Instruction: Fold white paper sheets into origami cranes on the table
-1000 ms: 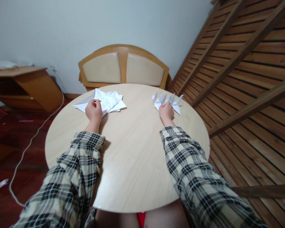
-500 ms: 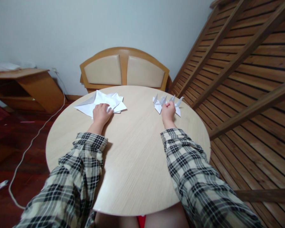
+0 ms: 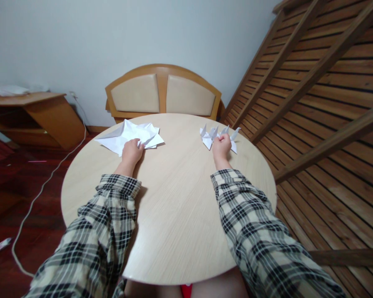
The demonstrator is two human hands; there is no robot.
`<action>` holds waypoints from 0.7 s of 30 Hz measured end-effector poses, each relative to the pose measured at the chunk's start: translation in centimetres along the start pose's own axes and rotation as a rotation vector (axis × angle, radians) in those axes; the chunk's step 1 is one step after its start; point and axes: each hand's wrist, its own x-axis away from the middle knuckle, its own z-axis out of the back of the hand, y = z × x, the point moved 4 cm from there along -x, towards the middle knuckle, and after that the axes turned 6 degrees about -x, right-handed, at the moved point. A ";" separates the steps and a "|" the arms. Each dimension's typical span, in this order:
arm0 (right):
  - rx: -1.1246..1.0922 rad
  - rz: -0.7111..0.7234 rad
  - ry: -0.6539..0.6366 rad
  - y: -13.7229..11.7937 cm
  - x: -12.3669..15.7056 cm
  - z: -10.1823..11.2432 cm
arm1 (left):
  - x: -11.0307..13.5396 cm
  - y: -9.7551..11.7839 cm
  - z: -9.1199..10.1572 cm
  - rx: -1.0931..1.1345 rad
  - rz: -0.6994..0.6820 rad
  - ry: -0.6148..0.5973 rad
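Observation:
On the left of the round table (image 3: pixel 174 207), my left hand (image 3: pixel 132 155) rests at the near edge of a stack of creased white paper sheets (image 3: pixel 136 132). Its fingers are curled over the paper and hold that edge. At the right stands a row of several folded white paper cranes (image 3: pixel 207 140), their pointed tips up. My right hand (image 3: pixel 222 147) is closed among them, in front of the middle ones. Its fingers pinch at a crane there, though the hand hides most of that crane's body.
A wooden headboard (image 3: pixel 163 93) with beige panels stands behind the table. Brown wooden slats (image 3: pixel 313 103) lean along the right side. At the left are a low desk (image 3: pixel 49 111) and a white cable (image 3: pixel 46 182) on the dark red floor.
My left hand has slid slightly left and nearer, and the paper stack has shifted a little left with it. My right hand stays among the cranes, almost unmoved.

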 end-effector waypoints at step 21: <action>-1.254 -0.430 -0.420 -0.5 1.1 -2.0 | 1.7 8.8 3.9 0.771 0.025 0.293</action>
